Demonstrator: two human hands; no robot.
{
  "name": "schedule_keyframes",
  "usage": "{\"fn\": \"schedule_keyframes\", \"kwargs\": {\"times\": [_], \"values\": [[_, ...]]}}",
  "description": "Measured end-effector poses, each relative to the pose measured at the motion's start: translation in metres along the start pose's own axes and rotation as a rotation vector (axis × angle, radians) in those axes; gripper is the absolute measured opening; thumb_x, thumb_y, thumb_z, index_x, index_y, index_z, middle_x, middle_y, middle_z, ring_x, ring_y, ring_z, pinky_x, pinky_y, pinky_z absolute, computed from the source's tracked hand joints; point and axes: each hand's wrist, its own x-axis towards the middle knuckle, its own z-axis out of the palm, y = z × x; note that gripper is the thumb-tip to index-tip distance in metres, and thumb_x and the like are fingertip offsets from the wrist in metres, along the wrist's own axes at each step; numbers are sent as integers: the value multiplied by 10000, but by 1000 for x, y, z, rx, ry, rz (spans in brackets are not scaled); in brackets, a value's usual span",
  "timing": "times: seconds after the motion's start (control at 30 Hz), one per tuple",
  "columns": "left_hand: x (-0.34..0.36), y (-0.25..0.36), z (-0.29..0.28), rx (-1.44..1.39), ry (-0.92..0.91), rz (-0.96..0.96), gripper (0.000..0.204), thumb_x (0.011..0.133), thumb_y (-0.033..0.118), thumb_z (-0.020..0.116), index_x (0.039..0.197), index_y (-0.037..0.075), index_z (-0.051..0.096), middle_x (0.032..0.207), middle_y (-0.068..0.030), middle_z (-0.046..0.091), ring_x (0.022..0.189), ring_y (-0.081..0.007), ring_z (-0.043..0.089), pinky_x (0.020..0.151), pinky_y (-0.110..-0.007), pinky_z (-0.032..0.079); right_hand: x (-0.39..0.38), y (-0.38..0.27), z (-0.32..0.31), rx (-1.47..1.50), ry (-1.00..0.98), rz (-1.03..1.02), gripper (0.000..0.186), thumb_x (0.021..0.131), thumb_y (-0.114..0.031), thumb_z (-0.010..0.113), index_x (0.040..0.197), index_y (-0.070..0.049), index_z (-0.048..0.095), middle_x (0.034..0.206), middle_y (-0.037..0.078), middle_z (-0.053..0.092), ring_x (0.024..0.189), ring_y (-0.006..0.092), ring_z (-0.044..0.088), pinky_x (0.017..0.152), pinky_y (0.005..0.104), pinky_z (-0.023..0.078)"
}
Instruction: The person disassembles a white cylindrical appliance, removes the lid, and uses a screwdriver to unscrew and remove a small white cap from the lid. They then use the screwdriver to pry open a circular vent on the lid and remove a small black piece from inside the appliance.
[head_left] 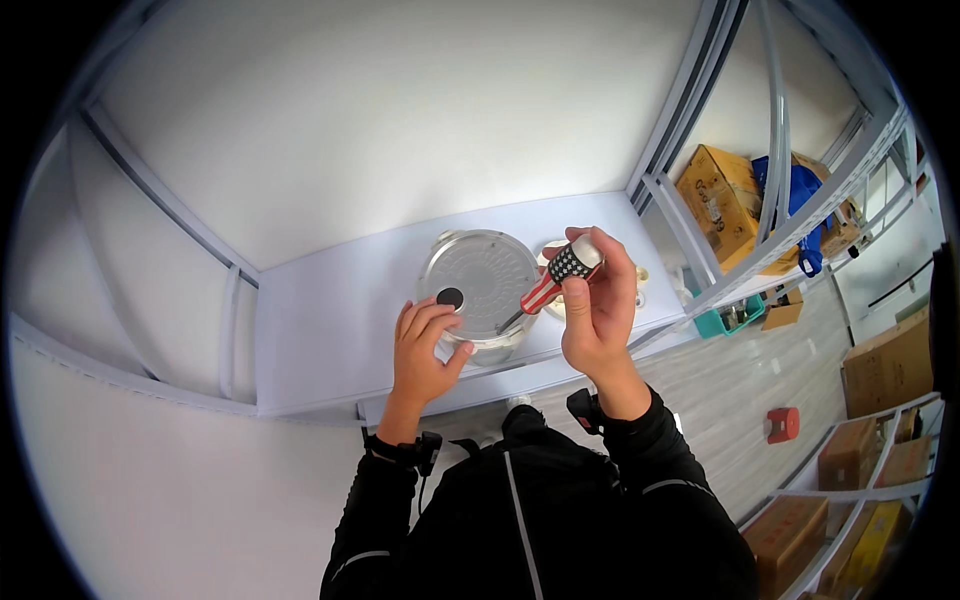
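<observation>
Red stool [783, 425] on floor [725, 420], cartons [849, 453] on shelving [862, 493]

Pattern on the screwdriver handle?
The handle has red-and-white stripes near the shaft, then black with small white marks; best seen in the head view.

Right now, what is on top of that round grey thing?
A black disc sits near the left edge of the round thing. The left hand and screwdriver cover parts of it, hiding whatever lies beneath.

Screwdriver [541, 293] in right hand [604, 318], left hand [424, 352] — on grey disc [492, 272]
</observation>
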Motion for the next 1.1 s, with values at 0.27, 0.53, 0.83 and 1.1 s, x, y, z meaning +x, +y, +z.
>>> {"fn": "schedule_keyframes", "kwargs": {"times": [0.27, 0.53, 0.83, 1.1], "values": [[-4, 1, 16, 25, 89, 25, 347, 712, 236, 940, 959, 141, 716, 1054, -29, 686, 1082, -283, 616, 980, -433, 408, -1, 4, 4, -61, -21, -30, 484, 1085, -102, 611, 1517, 17, 430, 1452, 221, 489, 1217, 285, 636, 1014, 406, 573], [-1, 37, 54, 0, 168, -151, 503, 661, 298, 991, 1025, 128, 688, 945, -5, 656, 961, -247, 599, 923, -405, 385, -3, 3, 3, -86, -6, -33, 547, 1047, -66, 667, 1530, 21, 427, 1458, 209, 479, 1264, 288, 603, 1008, 401, 579], [-14, 22, 47, -74, 164, -53, 403, 791, 183, 903, 1130, 106, 701, 991, -16, 744, 1015, -273, 670, 942, -426, 455, -7, 2, 8, -191, -101, -31, 630, 970, -59, 770, 1533, 13, 497, 1363, 193, 553, 1168, 264, 623, 875, 349, 609], [-11, 27, 43, -57, 148, -50, 320, 797, 164, 898, 1062, 105, 730, 972, -9, 774, 1020, -257, 681, 917, -411, 459, -14, 13, 15, -208, -129, -30, 592, 925, -112, 824, 1459, -6, 592, 1331, 181, 598, 1127, 273, 639, 804, 325, 579]]}}
